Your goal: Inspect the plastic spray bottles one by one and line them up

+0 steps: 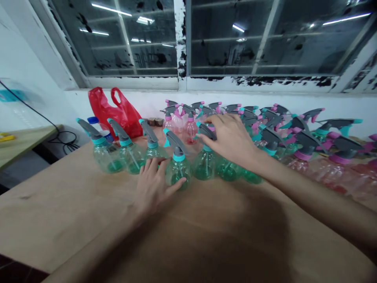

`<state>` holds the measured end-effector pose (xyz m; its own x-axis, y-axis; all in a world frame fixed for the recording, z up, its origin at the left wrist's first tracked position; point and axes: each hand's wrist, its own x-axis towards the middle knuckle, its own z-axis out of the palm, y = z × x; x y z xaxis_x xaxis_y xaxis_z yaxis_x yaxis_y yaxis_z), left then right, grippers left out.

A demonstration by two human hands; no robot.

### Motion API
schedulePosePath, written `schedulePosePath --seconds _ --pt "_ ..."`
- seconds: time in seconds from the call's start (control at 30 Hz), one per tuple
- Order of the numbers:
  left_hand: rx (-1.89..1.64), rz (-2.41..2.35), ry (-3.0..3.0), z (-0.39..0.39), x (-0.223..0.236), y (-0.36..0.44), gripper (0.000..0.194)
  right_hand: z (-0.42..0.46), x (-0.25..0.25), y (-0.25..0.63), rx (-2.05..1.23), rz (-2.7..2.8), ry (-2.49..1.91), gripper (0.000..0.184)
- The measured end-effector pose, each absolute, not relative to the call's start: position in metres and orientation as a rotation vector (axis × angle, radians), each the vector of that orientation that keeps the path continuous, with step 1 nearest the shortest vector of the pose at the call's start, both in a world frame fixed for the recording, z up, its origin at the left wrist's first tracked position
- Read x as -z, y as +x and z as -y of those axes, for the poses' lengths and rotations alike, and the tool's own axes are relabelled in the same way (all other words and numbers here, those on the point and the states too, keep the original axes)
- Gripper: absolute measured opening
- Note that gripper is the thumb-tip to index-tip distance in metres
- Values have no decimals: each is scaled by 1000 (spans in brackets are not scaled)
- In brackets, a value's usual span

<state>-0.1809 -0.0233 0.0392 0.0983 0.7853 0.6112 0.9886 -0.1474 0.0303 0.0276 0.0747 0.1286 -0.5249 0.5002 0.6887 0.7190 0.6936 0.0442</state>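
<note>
My left hand [154, 182] is wrapped round the lower left side of a clear green spray bottle [179, 173], its thumb across the front. This bottle stands upright, a little forward of the row, with a grey and turquoise spray head. My right hand [232, 135] reaches over the row and grips the spray head [206, 131] of the green spray bottle [204, 167] just to the right, thumb and fingers round its top. Part of that head and the bottles behind are hidden by the hand. To the left stand more green spray bottles [108, 159].
Many pink-collared spray bottles [303, 157], mixed with green ones, crowd the right and back of the wooden table [188, 228]. A red plastic bag [118, 114] and a blue-capped bottle [93, 121] sit at the back left. Behind is a window [123, 39]; a black cable [63, 137] hangs left.
</note>
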Motion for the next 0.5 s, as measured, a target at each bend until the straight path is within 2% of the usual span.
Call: schedulePosePath --seconds 0.2,0.33,0.5 --pt "560 1728 -1934 6 -46 -181 53 -89 -124 12 588 2335 -1038 43" --pt "461 1707 -1906 2 -52 -182 57 -93 -124 10 488 2424 -1031 37" --pt "418 1671 -1927 2 -57 -182 52 -92 -125 13 396 2452 -1058 34"
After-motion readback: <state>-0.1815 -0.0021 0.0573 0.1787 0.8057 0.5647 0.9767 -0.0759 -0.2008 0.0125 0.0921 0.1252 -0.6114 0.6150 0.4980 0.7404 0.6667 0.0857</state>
